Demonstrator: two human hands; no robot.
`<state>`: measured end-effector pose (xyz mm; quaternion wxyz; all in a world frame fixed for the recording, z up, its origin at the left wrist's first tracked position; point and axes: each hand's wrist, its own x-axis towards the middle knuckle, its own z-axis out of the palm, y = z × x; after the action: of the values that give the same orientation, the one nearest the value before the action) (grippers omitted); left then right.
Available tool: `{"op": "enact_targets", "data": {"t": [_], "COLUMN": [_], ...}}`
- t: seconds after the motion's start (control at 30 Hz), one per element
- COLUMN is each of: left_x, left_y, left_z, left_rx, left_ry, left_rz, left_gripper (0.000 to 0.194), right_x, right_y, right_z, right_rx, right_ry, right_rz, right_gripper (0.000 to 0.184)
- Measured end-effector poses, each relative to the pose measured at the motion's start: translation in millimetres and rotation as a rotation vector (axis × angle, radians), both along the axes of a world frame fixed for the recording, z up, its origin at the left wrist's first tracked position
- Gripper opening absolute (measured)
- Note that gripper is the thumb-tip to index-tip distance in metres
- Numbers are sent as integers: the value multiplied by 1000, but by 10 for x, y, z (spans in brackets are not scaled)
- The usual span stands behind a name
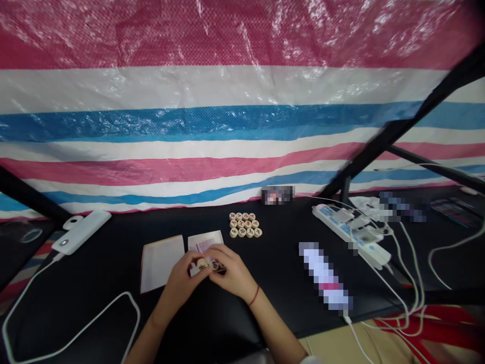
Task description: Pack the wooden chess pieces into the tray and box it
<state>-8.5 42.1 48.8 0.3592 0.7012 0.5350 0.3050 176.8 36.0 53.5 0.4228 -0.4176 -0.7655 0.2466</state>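
In front of me my left hand [188, 271] and my right hand [228, 266] meet, fingers curled inward. Between them are round wooden Chinese chess pieces with dark characters: one piece [202, 264] by the left fingers, another piece [214, 265] by the right. Something pale, perhaps a wrapper, shows beside the left fingers; what it is I cannot make out. Just behind the hands lies a white open box part [206, 237] with red markings inside. To the left is a second shallow white box part [162, 260]. Several chess pieces [245, 225] stand in neat rows beyond my right hand, red characters behind, dark ones in front.
A white power strip [348, 235] with plugs and cables lies on the right. A blurred-out lit device [325, 275] on a cable is nearer. At left sits a white device [81, 232] with a looping cable [71, 349]. A striped plastic sheet [212, 121] hangs behind the black table [280, 303].
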Motion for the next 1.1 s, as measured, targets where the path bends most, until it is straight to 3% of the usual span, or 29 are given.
{"op": "enact_targets", "data": {"t": [0.13, 0.27, 0.43, 0.57, 0.67, 0.8, 0.9, 1.1], "left_x": [226, 286, 226, 205, 220, 235, 257, 375], "left_y": [-45, -47, -33, -59, -101, -139, -145, -140], "left_z": [6, -28, -118, -200, -203, -141, -107, -148], "left_rx": [-153, -242, -104, -112, -179, -147, 3, 300], "left_ry": [-226, -374, -281, -282, -328, -201, -80, 21], "left_rz": [24, 100, 183, 157, 146, 142, 98, -63], "left_gripper": [24, 34, 37, 42, 44, 31, 25, 17], "right_x": [-68, 55, 333, 438, 435, 412, 343, 40], "right_y": [-99, -100, 7, 64, 78, 70, 3, -198], "right_z": [-45, -159, -381, -541, -585, -508, -322, 82], "right_rx": [61, 23, -23, -62, -62, -39, 1, -234], "right_ry": [-12, 48, 65, -36, -131, -208, -93, 71], "right_rz": [-72, -232, -564, -588, -581, -565, -560, -265], "right_gripper": [30, 27, 29, 33, 22, 15, 16, 9]}}
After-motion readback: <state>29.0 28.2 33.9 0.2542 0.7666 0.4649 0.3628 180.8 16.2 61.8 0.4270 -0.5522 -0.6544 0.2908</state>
